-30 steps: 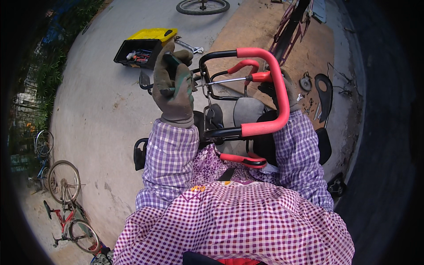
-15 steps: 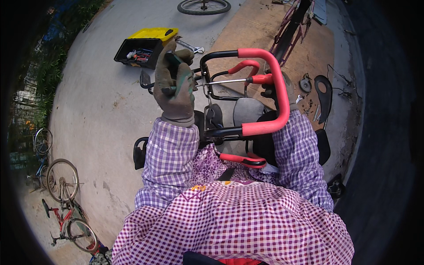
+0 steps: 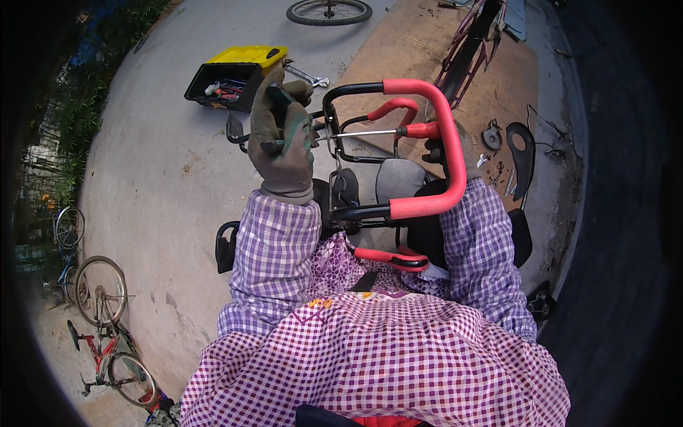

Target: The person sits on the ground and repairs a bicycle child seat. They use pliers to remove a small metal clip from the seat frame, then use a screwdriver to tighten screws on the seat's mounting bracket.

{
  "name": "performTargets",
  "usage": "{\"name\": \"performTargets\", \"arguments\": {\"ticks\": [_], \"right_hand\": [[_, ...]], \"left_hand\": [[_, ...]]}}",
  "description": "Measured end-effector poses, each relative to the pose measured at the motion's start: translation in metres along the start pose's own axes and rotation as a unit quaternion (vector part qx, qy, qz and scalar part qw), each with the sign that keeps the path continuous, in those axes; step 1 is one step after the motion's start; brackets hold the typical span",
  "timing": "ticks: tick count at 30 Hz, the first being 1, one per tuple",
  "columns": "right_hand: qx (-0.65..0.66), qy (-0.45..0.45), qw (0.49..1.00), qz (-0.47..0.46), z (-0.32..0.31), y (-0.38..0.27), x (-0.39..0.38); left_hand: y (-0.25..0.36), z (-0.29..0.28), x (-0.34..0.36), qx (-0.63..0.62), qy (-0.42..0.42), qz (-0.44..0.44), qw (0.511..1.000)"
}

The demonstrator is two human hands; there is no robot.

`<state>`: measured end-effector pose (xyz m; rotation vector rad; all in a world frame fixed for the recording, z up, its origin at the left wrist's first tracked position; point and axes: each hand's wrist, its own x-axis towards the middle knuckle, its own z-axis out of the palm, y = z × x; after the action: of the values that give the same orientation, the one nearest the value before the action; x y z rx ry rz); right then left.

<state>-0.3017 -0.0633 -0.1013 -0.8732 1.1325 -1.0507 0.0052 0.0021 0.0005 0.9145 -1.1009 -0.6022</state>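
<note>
- Your right hand point(image 3: 435, 151) is gloved, fingers wrapped on the red handle of the screwdriver point(image 3: 370, 133); the red bar hides part of the grip.
- Your left hand point(image 3: 282, 135) is curled around a dark-handled tool point(image 3: 279, 95), possibly pliers; its working end is too small to read.
- The frame point(image 3: 427, 206), black tube with red padding, stands between your hands, its padded bar on the right. The screwdriver shaft crosses it to the left side.
- Slip risk: you cannot confirm here that the tip is seated. If it sits crooked, turning could make it jump out, probably toward your left hand.
- Spin risk: if the left tool bites loosely, whatever it grips may turn along with the driver.
- Tilt risk: nothing visible clamps the frame, so uneven pushing could swing it and drag the shaft off line.
- Crowding: the right hand works tight against the padded bar; a wide wrist turn may knock it.
- Loss risk: a dropped fastener could vanish among the loose parts point(image 3: 510, 181) on the right.
</note>
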Motion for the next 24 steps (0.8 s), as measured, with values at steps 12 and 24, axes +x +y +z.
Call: {"name": "performTargets", "arguments": {"ticks": [12, 24], "right_hand": [[0.112, -0.006, 0.991, -0.07, 0.012, -0.006, -0.005], [0.095, 0.057, 0.989, -0.1, 0.017, 0.001, 0.003]], "left_hand": [[-0.007, -0.002, 0.002, 0.024, -0.007, 0.038, 0.999], [-0.004, 0.0, 0.001, -0.019, 0.006, 0.022, 1.0]]}}
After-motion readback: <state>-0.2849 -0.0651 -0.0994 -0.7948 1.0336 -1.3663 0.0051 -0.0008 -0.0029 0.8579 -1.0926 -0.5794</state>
